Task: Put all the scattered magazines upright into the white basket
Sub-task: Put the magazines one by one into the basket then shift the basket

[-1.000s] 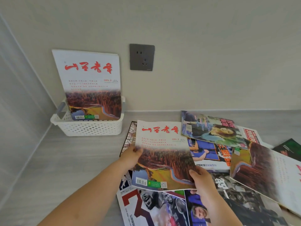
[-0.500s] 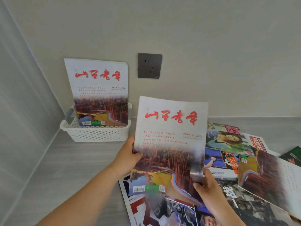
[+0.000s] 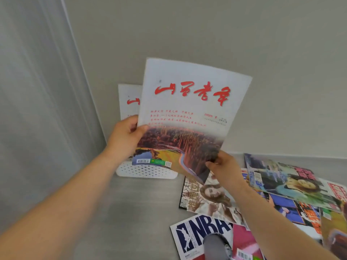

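The held magazine (image 3: 187,113) is a thin, glossy rectangle. Its upper half is white with four red brush-written characters, and a reddish landscape photo fills the lower half. The paper bends softly, and it stands nearly upright in the air, its top leaning a little toward 1 o'clock. The left hand (image 3: 124,139) pinches its left edge at 9 o'clock, with the thumb on the cover and the fingers curled behind. The right hand (image 3: 224,168) grips the lower right corner at 5 o'clock, with the fingers curled round the paper.

At 7 o'clock from this magazine sits the white basket (image 3: 148,170). It is plastic, with rounded corners and a wall of small round holes, and it is close to the matte beige wall (image 3: 262,53). One second magazine (image 3: 129,99) with the same cover stands upright in it (only its left strip shows). The held one hangs in front of the basket and hides its upper rim; whether they touch, I cannot tell.

The counter (image 3: 122,212) is grey and smooth. At 4 o'clock lie the scattered magazines, flat and overlapping. I count six:
- an NBA cover (image 3: 204,235)
- a pale portrait cover (image 3: 210,199)
- a teal portrait cover (image 3: 285,182)
- a blue cover (image 3: 287,205)
- a red-lettered cover (image 3: 338,192) at the right edge
- a yellow-brown cover (image 3: 334,231)
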A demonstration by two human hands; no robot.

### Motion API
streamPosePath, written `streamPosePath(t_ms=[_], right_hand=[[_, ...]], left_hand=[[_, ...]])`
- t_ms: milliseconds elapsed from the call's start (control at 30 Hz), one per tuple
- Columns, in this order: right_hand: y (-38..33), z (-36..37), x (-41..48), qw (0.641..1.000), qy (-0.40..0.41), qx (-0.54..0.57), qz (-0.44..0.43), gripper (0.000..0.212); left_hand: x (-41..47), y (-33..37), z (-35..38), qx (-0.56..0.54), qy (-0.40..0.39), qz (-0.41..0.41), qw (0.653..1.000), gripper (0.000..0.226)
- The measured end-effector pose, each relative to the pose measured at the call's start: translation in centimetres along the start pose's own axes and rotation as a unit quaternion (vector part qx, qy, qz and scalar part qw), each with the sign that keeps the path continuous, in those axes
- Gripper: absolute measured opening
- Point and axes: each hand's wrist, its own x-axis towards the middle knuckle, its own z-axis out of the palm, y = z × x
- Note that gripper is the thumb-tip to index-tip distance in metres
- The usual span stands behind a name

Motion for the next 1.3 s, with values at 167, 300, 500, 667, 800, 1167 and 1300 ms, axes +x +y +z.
streamPosePath(t_ms=[167,300,500,667,800,1167,1300], right_hand=[[-3.5,3.1,5.2,0.999,0.031,0.022,-0.018,0.016],[-4.6,5.9,8.0,0.999,0.029,0.012,-0.005,0.015],[-4.2,9.0,10.1,1.000,0.019,-0.002,0.017,0.019],[-3.4,10.4,10.9,0.999,0.000,-0.035,0.023,0.025],[-2.9,11.0,11.4,0.998,0.000,-0.063,0.019,0.016],[-3.3,12.1,12.9,0.999,0.037,-0.017,0.035,0.044],[-3.5,12.8,13.2,0.999,0.013,-0.036,0.038,0.045]], left_hand=[[4.7,-2.7,-2.2,-0.073,0.055,-0.027,0.996,0.031],[6.8,-4.8,-2.5,-0.050,0.068,-0.070,0.994,0.031],[8.2,-7.8,-1.9,-0.031,0.064,-0.124,0.990,0.030],[8.7,-10.5,-1.6,-0.017,0.053,-0.163,0.985,0.030],[8.8,-12.3,-0.5,0.010,0.045,-0.181,0.982,0.030],[9.5,-14.7,0.5,0.140,0.029,-0.160,0.977,0.029],[9.4,-15.5,0.6,0.266,-0.004,-0.129,0.955,0.029]])
